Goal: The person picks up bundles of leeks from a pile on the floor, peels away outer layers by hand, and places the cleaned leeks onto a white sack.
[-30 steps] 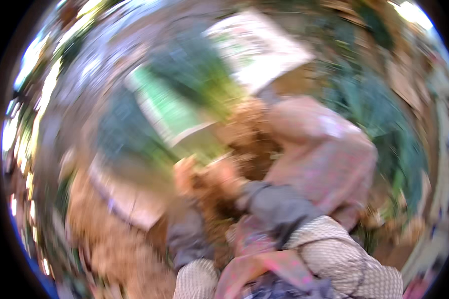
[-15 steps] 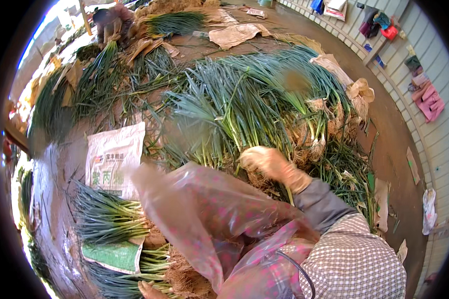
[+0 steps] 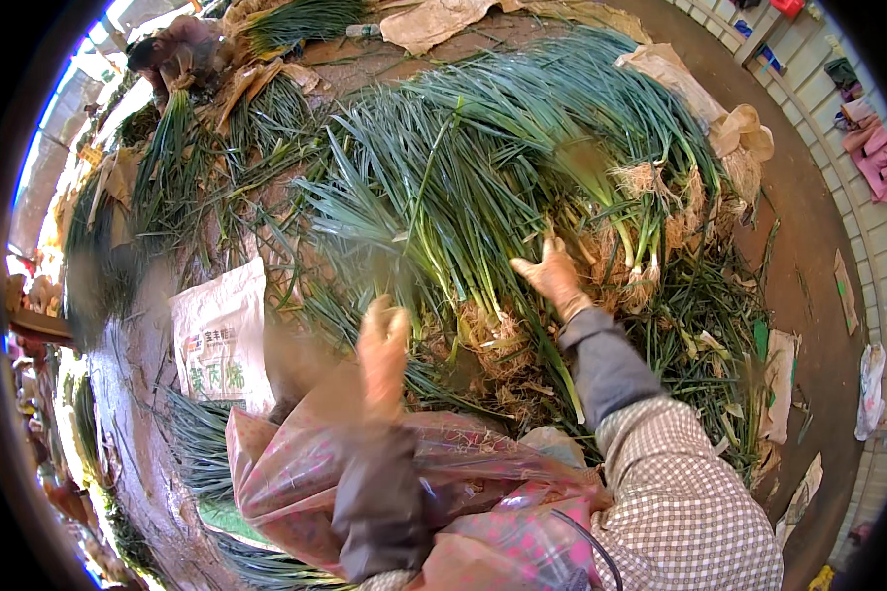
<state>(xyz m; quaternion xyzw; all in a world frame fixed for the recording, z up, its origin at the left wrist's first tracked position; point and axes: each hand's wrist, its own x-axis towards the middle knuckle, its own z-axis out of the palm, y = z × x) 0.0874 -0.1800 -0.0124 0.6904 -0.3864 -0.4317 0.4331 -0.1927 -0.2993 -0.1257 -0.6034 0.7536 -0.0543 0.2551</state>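
Observation:
My right hand (image 3: 554,276), in a tan glove, reaches to the root end of a big heap of green onions (image 3: 434,197). Its thumb and fingers are spread at the stalks, and nothing is gripped. Slightly blurred, my left hand (image 3: 382,345) is raised in front of the heap's near left side, fingers loosely bent and holding nothing that I can see. Between the hands lies a bunch of green onions with pale stems and brown roots (image 3: 498,340). A clear plastic apron with pink spots (image 3: 443,453) covers my lap.
A white printed sack (image 3: 222,330) lies at left, beside more green onions (image 3: 202,448) and a green sack (image 3: 232,522). At the far left a person (image 3: 182,54) bends over a bunch. Brown sacking (image 3: 660,74) edges the heap; a panelled wall (image 3: 857,286) stands right.
My left hand has come up from the lower left bundles to the front of the heap. My right hand has moved forward and right, and its fingers have spread. The view has shifted.

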